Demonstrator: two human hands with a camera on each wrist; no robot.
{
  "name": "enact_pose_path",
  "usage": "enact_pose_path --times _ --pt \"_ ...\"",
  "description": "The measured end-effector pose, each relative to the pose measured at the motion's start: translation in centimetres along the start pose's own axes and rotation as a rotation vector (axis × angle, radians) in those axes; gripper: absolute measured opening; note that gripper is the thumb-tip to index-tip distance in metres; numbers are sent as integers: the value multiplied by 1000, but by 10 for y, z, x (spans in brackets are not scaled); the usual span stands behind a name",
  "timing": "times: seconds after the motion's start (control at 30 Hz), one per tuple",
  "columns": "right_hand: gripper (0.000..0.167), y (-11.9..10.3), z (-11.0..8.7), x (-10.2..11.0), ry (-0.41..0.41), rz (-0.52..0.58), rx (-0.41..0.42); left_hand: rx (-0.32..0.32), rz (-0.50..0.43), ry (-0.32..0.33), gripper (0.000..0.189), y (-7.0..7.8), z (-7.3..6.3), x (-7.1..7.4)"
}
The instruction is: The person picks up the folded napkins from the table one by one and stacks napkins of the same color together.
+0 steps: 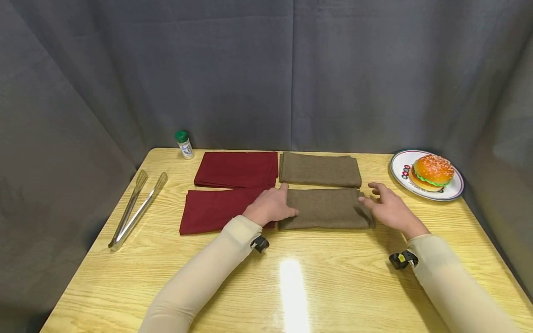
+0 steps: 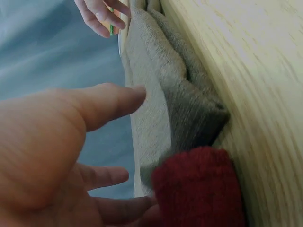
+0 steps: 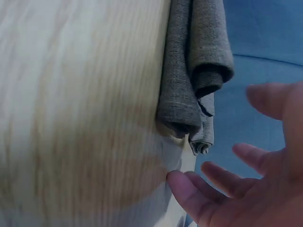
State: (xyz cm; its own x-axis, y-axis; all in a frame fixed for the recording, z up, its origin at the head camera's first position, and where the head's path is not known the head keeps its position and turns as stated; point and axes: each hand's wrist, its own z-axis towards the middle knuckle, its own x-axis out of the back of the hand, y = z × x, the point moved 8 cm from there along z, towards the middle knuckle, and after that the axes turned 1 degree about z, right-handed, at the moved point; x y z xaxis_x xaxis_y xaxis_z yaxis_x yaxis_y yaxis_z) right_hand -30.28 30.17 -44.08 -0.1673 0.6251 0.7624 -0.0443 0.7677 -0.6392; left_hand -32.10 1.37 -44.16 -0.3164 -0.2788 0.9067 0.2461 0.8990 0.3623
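Note:
Two folded brown cloths lie on the table, a front one (image 1: 329,210) and a back one (image 1: 320,169). To their left are a front dark red cloth (image 1: 210,210) and a back red cloth (image 1: 235,169), also folded. My left hand (image 1: 269,206) is over the place where the two front cloths meet, its fingers spread and holding nothing. In the left wrist view its thumb overlaps the brown cloth (image 2: 156,80), near the red cloth's edge (image 2: 199,184). At the front brown cloth's right end is my right hand (image 1: 388,210), fingers apart and slightly bent, gripping nothing.
Metal tongs (image 1: 137,210) lie at the table's left side. A green-capped shaker (image 1: 185,147) stands at the back left. On the back right, a plate (image 1: 400,163) carries a toy-like hamburger (image 1: 434,170). Grey curtains (image 1: 233,74) surround the wooden table (image 1: 341,282).

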Motion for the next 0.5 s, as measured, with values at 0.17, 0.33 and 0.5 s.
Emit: enact_pose_path --times 0.17,0.33,0.5 --pt "71 4 1 -2 -4 -14 3 16 -3 -10 75 2 2 -2" --pt "70 9 4 -1 -8 -60 -27 16 -35 -17 70 5 4 -5" --pt "69 14 3 0 -30 -85 -105 73 -58 -18 67 4 6 -7"
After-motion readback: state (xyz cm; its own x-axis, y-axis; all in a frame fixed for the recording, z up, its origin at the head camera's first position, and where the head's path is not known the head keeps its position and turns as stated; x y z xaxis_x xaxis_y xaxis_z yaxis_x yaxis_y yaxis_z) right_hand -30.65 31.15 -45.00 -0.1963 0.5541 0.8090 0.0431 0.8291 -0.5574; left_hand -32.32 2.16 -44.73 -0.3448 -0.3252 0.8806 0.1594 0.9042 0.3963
